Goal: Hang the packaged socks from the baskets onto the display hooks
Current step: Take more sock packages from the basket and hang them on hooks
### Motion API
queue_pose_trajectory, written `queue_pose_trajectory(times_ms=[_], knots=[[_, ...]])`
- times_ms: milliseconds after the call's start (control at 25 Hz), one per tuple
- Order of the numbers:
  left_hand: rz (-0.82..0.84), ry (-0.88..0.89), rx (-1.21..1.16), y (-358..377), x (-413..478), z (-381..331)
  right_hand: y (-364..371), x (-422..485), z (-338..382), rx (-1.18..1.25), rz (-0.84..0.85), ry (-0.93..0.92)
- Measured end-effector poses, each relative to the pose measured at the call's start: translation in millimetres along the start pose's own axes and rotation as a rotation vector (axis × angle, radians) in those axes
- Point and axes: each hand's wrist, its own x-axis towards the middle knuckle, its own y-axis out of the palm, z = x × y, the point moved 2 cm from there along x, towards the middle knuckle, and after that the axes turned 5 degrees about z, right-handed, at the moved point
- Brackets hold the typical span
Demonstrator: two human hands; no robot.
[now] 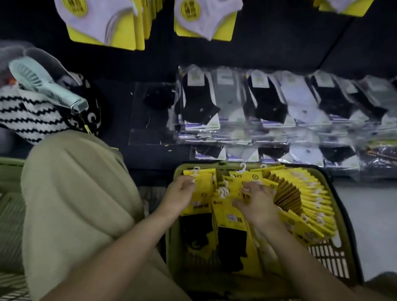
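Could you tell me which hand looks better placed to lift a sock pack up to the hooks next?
Likely the left. The left hand pinches a yellow pack near its hanger, while the right hand curls over several middle packs in the basket.

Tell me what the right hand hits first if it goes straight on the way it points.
Likely the yellow-carded sock packs standing in the green basket; the right hand seems to have its fingers curled onto them, though depth is unclear.
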Motion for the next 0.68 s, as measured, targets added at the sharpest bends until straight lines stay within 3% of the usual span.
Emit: queue_pose_trajectory(times_ms=[120,280,440,680], knots=[[0.07,-0.067,-0.021,12,-3,3,13,-4,-24,-0.003,0.102,0.107],[0.079,-0.152,-0.101,22,-7,9,34,-1,-33,0.247,0.183,0.134],[0.049,-0.254,-0.245,29,-14,20,51,-1,-31,0.02,0.013,0.244],[0.051,-0.283,-0.316,42,-26,39,63,-14,-27,-0.091,-0.193,0.076]])
